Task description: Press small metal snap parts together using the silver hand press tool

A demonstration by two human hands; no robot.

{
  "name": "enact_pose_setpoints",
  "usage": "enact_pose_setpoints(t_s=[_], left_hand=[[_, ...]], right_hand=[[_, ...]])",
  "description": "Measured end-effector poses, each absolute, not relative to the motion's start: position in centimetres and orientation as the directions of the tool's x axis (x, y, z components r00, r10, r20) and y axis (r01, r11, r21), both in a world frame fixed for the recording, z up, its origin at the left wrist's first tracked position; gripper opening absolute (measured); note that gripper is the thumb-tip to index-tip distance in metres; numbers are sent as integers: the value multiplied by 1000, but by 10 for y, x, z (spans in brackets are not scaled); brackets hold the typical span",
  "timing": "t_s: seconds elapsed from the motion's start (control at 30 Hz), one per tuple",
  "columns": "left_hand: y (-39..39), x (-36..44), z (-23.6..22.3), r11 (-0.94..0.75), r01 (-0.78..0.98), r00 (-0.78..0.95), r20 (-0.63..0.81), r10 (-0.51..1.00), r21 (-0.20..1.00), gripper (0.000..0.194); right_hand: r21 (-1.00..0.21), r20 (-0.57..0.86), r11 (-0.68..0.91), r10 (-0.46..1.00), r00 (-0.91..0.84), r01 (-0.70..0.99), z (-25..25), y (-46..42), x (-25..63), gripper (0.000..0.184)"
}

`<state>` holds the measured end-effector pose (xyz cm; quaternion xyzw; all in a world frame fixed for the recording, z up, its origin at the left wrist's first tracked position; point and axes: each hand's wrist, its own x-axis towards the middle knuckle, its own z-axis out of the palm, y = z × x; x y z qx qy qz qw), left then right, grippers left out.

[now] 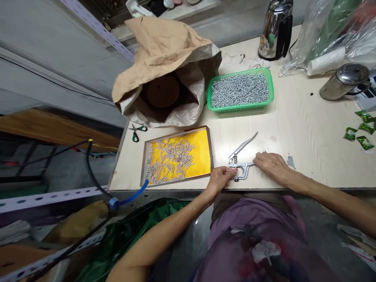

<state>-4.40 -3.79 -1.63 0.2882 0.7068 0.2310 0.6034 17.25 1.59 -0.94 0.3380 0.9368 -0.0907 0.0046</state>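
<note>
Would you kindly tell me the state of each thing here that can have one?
Plier-like tool: handles spread apart
Green basket: full of small metal pieces
Yellow-lined tray: partly covered with metal pieces
Paper bag: mouth open
Scissors: handles apart
Tall kettle: lid on
Short pot: lid on

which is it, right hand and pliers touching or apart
Touching: the head view shows the right hand with its fingertips closed on the end of the pliers' lower handle.

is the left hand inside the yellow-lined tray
No, the left hand is outside the yellow-lined tray, at the near end of the metal hand tool.
</note>
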Motion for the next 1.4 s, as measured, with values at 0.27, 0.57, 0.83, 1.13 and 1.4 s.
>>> enact_pose_setpoints(t_s=[0.27,0.57,0.83,1.13,1.4], left_hand=[[-36,-44,-13,774,212,-85,-778,622,596,26],[-28,-42,-5,824,246,-14,-848,530,511,25],[-30,-38,-2,832,238,-56,-849,526,500,19],[-32,-36,0,834,232,-78,-845,529,501,16],[-44,-43,-9,724,395,-98,-758,645,565,25]], right_hand=[[-208,-65,739,644,-763,641,-13,15,172,23],[-284,-179,704,629,-757,651,0,20,174,12],[-254,-39,774,592,-805,580,-17,77,176,89],[-131,-103,828,535,-838,545,-16,81,167,74],[-41,-237,835,525,-817,549,9,68,164,42]])
